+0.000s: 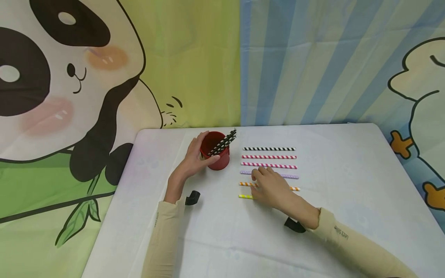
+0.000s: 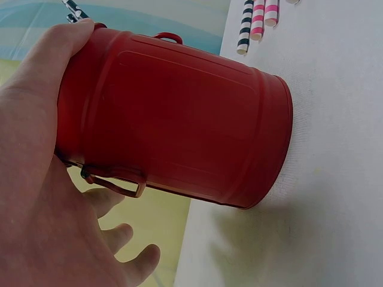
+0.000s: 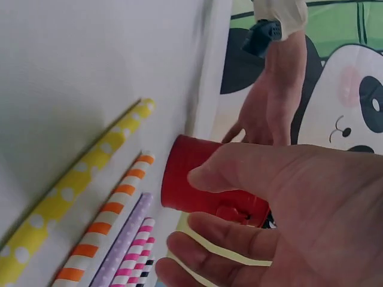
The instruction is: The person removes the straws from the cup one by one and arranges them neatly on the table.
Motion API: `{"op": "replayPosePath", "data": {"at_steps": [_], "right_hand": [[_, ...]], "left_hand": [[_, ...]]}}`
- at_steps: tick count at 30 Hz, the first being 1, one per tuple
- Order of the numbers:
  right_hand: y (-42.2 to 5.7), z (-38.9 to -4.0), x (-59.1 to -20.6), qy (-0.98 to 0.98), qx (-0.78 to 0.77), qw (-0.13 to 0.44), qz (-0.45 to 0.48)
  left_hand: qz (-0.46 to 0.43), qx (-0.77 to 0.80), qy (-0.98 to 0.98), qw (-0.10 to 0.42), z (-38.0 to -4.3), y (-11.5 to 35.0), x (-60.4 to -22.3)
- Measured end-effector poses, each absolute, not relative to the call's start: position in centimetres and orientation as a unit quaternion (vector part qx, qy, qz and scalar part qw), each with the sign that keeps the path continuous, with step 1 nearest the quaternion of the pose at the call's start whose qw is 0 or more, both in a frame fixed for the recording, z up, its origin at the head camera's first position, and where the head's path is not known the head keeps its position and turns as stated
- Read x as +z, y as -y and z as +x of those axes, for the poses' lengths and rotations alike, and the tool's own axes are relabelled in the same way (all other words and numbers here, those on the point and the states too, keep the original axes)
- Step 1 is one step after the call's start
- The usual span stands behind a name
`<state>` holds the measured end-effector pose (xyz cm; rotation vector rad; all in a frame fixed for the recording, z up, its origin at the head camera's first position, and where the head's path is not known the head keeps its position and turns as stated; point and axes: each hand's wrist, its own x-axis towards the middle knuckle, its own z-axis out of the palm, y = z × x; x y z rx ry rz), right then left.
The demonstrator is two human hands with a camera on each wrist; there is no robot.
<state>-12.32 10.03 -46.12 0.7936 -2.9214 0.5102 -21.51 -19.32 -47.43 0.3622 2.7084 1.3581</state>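
Note:
At the back of the table, my left hand [image 1: 191, 159] grips a small red bucket [image 1: 221, 164] by its upper part, thumb at the rim. Several black-and-white paper straws [image 1: 226, 141] lean inside, sticking out to the right. My right hand [image 1: 272, 189] hovers over a row of straws, fingers loosely bent and nothing held. In the right wrist view, a yellow dotted straw [image 3: 72, 191] and an orange-striped straw [image 3: 103, 224] lie left of the fingers. Farther back lie a lavender straw [image 1: 291, 177], two pink-striped straws [image 1: 269, 166] and a black-striped straw [image 1: 269, 149].
A white cloth covers the table [image 1: 215, 235]. A curtain printed with a panda [image 1: 121, 100] and blue stripes hangs behind its back edge. Black wrist devices [image 1: 192, 197] sit beside both forearms.

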Motion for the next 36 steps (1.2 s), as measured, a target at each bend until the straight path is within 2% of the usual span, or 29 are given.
{"op": "replayPosePath", "data": {"at_steps": [11,16,24,36], "right_hand": [[-9.3,-14.7,-45.7,0.922,0.321,-0.008,0.217],[-8.8,-15.8,-46.1,0.888,0.415,-0.009,0.200],[-7.8,-17.6,-45.8,0.831,0.543,-0.032,0.119],[-4.5,-19.0,-45.8,0.764,0.640,-0.020,0.079]], "left_hand": [[0.114,0.446,-0.886,0.049,-21.6,19.3,-47.5],[0.115,0.444,-0.887,0.049,-21.7,19.3,-47.4],[0.112,0.441,-0.889,0.049,-21.7,19.2,-47.3],[0.115,0.445,-0.887,0.047,-21.5,19.3,-47.6]]}}
